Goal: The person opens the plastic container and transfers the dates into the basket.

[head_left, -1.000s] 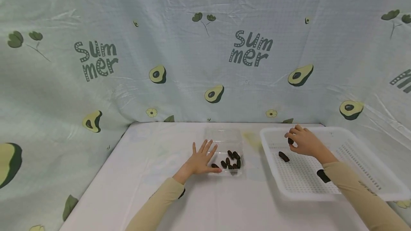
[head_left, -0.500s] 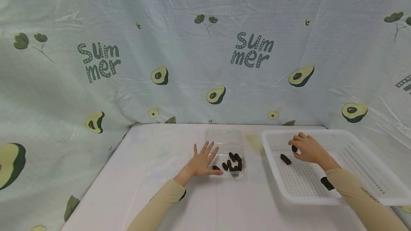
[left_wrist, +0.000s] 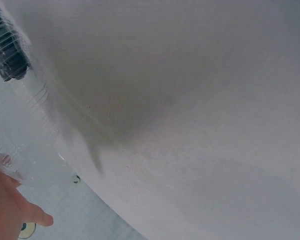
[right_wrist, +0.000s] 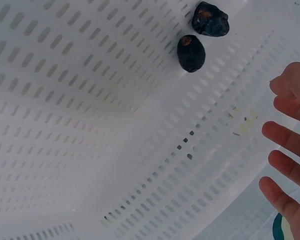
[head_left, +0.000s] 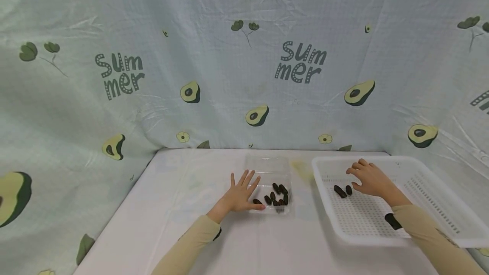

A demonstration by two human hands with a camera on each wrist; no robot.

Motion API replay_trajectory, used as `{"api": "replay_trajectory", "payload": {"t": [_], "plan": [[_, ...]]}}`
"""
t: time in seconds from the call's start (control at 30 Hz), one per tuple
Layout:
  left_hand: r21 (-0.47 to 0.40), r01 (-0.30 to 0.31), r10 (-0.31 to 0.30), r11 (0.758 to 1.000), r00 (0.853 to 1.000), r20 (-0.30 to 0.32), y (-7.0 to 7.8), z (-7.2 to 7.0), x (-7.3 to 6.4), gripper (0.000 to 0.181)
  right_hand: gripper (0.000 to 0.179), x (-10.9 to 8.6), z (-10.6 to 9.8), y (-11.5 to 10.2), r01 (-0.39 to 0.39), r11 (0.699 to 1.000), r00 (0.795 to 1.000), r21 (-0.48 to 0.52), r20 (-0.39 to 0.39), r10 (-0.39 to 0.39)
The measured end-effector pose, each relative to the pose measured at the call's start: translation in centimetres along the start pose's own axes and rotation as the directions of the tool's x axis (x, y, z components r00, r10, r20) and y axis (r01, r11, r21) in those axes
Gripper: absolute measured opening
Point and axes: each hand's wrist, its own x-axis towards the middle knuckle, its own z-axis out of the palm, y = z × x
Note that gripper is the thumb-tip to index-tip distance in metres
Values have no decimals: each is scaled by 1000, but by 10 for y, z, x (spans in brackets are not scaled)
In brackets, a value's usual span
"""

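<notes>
From where I stand, the right hand [head_left: 368,178] hangs over the white basket [head_left: 353,222] at the right of the frame, fingers bent, its grip empty. Just left of its fingertips, a small dark oval piece [head_left: 349,190] lies beside a longer dark piece [head_left: 339,191], both on the basket floor. The left hand [head_left: 238,195] is splayed at the left side of the clear box [head_left: 264,188], low in the centre, clasping nothing; how hard it presses, I can't tell. More dark pieces [head_left: 283,189] lie inside that box, mostly toward its right.

The box looks flimsy — too much weight from that palm could tip or skid it and spill the pieces. A careless fingertip could roll the oval one, and the right sleeve [head_left: 428,228] might nudge the basket.
</notes>
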Motion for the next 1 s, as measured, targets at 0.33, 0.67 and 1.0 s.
{"api": "replay_trajectory", "payload": {"t": [0.33,0.67,1.0], "plan": [[-11,15,-15,1000,1000,7,3,-1,1,95,21,15,-21,-17,-3,998,999,64,-40,5],[-16,21,-21,1000,1000,-2,-1,4,2,96,27,41,-48,-45,87,986,975,143,-216,-55],[-13,7,-8,1000,1000,-20,1,0,7,97,28,61,-80,-77,76,973,956,216,-294,-9]]}}
